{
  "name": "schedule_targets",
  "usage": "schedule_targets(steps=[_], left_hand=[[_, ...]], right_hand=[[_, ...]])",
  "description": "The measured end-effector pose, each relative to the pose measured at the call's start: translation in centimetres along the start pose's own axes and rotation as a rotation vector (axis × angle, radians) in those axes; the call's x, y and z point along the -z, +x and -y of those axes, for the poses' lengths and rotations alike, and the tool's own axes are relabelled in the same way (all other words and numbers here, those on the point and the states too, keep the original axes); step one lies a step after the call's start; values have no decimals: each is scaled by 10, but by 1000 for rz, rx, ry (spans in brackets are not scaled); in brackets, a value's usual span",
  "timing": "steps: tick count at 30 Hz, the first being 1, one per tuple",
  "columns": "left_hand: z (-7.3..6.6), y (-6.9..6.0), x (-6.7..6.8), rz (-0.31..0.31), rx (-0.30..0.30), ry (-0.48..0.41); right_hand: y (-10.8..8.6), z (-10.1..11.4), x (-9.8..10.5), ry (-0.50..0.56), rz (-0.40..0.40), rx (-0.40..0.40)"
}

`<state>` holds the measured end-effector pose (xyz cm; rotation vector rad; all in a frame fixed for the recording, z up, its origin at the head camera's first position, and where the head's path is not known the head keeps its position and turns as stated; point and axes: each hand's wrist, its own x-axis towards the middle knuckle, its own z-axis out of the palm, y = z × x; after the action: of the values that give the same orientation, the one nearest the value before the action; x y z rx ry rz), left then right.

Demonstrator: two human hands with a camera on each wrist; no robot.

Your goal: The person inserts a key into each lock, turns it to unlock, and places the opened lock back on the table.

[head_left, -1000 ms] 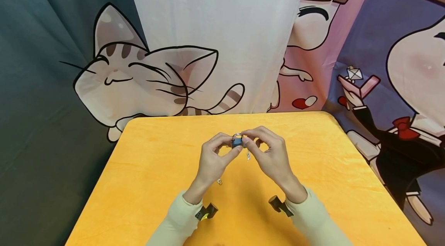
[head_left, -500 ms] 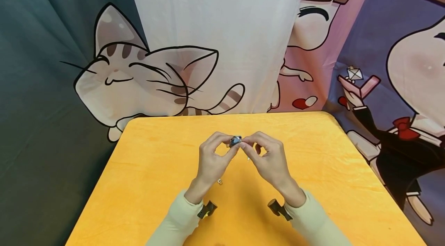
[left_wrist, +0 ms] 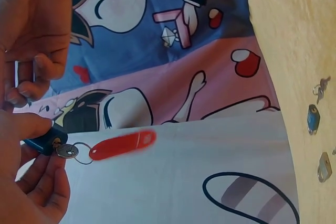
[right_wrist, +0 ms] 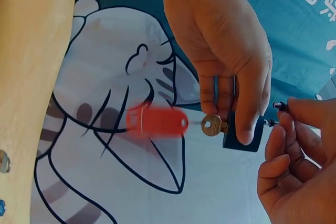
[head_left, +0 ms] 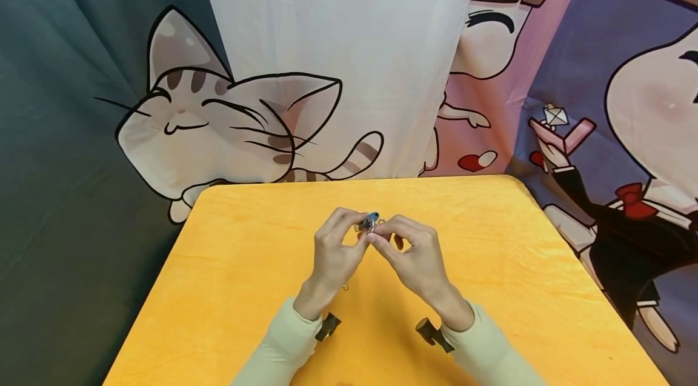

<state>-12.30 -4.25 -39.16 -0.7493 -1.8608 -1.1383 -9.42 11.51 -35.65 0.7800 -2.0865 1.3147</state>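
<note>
Above the table, my left hand (head_left: 334,249) grips the body of a small blue padlock (head_left: 372,218) between thumb and fingers. A key (left_wrist: 66,151) sits in the padlock's bottom, and a red tag (left_wrist: 123,145) hangs from its ring. On the other side, my right hand (head_left: 411,252) pinches the padlock's metal shackle (right_wrist: 280,106). One shackle end stands clear of the body in the right wrist view. The rest of the shackle is hidden by the right fingers.
On the yellow table (head_left: 245,289) lie a second blue padlock (left_wrist: 313,119), a silvery padlock-like piece (left_wrist: 324,167) and a small metal piece, perhaps keys (left_wrist: 321,88). A small brass-coloured item (head_left: 345,286) lies by the left wrist. A printed curtain (head_left: 349,40) hangs behind.
The padlock has turned and tilted, its shackle swinging from above the body down toward me. My right hand has shifted slightly left and lower, staying at the shackle.
</note>
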Motion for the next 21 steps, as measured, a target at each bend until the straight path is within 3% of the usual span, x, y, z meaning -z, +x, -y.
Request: schedule_targets(steps=[9, 12, 16, 21], left_hand=[[1, -3, -3, -22, -120, 162], [0, -4, -4, -24, -133, 175], [-3, -5, -6, -17, -70, 63], [-7, -4, -5, -4, 116, -134]], right_hand=[[-3, 3, -6, 0, -51, -38], [-4, 4, -7, -10, -71, -54], [-5, 5, -7, -3, -88, -48], [-6, 4, -2, 24, -113, -20]])
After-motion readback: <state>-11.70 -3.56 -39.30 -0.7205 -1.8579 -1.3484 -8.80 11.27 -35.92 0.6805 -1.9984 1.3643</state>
